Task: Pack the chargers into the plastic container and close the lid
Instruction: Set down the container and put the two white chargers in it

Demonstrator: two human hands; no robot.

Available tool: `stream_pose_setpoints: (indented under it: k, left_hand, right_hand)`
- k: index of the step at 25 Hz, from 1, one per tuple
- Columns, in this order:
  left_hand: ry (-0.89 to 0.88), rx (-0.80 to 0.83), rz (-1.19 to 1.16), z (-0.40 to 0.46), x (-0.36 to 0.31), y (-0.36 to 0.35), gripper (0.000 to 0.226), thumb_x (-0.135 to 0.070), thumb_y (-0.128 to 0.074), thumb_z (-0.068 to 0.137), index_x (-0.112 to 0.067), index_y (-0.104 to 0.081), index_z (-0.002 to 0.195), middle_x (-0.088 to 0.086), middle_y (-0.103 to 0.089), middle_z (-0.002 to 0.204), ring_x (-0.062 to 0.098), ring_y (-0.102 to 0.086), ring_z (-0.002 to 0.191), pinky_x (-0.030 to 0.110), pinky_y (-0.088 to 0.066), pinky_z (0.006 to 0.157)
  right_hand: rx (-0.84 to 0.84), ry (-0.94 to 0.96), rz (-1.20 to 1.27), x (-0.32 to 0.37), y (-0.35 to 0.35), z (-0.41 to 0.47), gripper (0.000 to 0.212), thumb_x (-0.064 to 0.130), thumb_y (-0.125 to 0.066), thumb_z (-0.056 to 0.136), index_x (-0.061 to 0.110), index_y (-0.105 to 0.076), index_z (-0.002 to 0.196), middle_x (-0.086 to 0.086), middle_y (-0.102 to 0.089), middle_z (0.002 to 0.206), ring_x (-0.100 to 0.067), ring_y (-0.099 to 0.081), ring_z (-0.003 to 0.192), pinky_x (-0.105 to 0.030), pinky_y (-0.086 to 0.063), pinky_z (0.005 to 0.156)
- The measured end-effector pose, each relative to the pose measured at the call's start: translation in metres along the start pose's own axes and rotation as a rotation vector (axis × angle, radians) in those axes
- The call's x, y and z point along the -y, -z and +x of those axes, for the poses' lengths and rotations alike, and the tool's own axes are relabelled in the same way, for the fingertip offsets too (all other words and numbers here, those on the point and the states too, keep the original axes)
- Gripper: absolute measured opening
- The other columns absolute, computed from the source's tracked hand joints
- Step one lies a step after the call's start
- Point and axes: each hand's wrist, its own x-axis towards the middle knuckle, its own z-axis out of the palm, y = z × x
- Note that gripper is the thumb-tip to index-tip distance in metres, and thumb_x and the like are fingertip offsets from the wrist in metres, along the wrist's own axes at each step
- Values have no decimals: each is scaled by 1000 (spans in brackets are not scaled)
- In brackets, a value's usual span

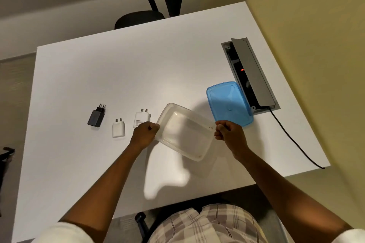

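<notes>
A clear plastic container [184,131] is held tilted just above the white table, empty as far as I can see. My left hand [145,133] grips its left rim and my right hand [229,134] grips its right rim. A blue lid [227,103] lies flat on the table behind my right hand. Three chargers lie in a row to the left: a black charger [96,117], a small white charger [118,127], and a larger white charger [142,118] partly hidden by my left hand.
A grey cable box [249,74] with a raised flap is set into the white table [118,65] at the right, with a black cable [296,142] running to the table's edge. A black office chair [150,6] stands beyond the far edge.
</notes>
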Motion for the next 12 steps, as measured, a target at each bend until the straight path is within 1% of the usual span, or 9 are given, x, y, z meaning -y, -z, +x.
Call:
stream_pose_setpoints:
  k: [1, 2, 4, 5, 6, 7, 9, 11, 12]
  left_hand:
    - [24, 14, -34, -13, 8, -3, 29, -36, -52, 96, -15, -63, 79, 16, -73, 90, 35, -69, 94, 37, -48, 84]
    - [40, 21, -66, -25, 14, -5, 29, -39, -52, 93, -19, -61, 73, 16, -74, 86, 35, -68, 89, 40, -50, 85]
    - [63, 22, -138, -44, 24, -12, 31, -42, -49, 82, -23, -59, 59, 12, -68, 69, 29, -63, 70, 45, -53, 85]
    - [78, 18, -187, -49, 31, -17, 31, -41, -49, 79, -24, -61, 57, 8, -66, 65, 25, -62, 66, 46, -54, 85]
    - [97, 11, -233, -53, 37, -21, 31, -40, -50, 80, -23, -63, 58, 5, -66, 64, 23, -62, 65, 46, -55, 87]
    - [118, 4, -267, -56, 42, -26, 32, -38, -52, 83, -18, -64, 62, 4, -67, 64, 22, -65, 65, 47, -56, 89]
    - [133, -5, -296, -62, 49, -33, 35, -34, -54, 88, -6, -63, 68, 5, -69, 62, 26, -70, 67, 48, -57, 90]
    - [108, 6, -279, -67, 50, -38, 38, -35, -49, 85, -2, -61, 70, 10, -72, 69, 31, -72, 75, 48, -57, 89]
    - [98, 12, -267, -68, 50, -40, 39, -36, -47, 82, -1, -60, 71, 12, -73, 71, 30, -72, 74, 47, -57, 89]
  right_hand:
    - [8, 1, -13, 1, -2, 0, 15, 10, -57, 94, 6, -70, 100, -8, -68, 80, -17, -66, 70, -32, -60, 72]
    - [15, 2, -24, 2, -3, 1, 15, 9, -56, 94, 5, -70, 100, -8, -68, 80, -17, -65, 69, -34, -60, 73]
    - [19, 11, -56, 5, -7, 5, 16, 7, -55, 94, 4, -70, 99, -9, -68, 80, -17, -64, 68, -37, -59, 75]
    - [18, 18, -75, 7, -8, 8, 17, 7, -55, 94, 2, -70, 100, -8, -68, 79, -17, -63, 67, -38, -59, 75]
    - [16, 24, -92, 9, -9, 11, 18, 6, -55, 94, 1, -70, 101, -7, -67, 79, -18, -63, 67, -39, -59, 76]
    - [12, 28, -107, 11, -10, 14, 19, 6, -54, 94, 0, -70, 102, -7, -67, 78, -18, -63, 68, -39, -59, 77]
    - [13, 46, -157, 16, -11, 18, 20, 7, -53, 94, 1, -70, 103, -8, -69, 82, -21, -66, 73, -39, -59, 78]
    - [28, 69, -223, 21, -12, 23, 20, 9, -54, 95, 3, -69, 106, -11, -70, 89, -26, -69, 81, -38, -60, 79]
    - [37, 74, -248, 23, -12, 25, 21, 10, -54, 95, 3, -69, 107, -12, -71, 92, -27, -70, 84, -38, -60, 80]
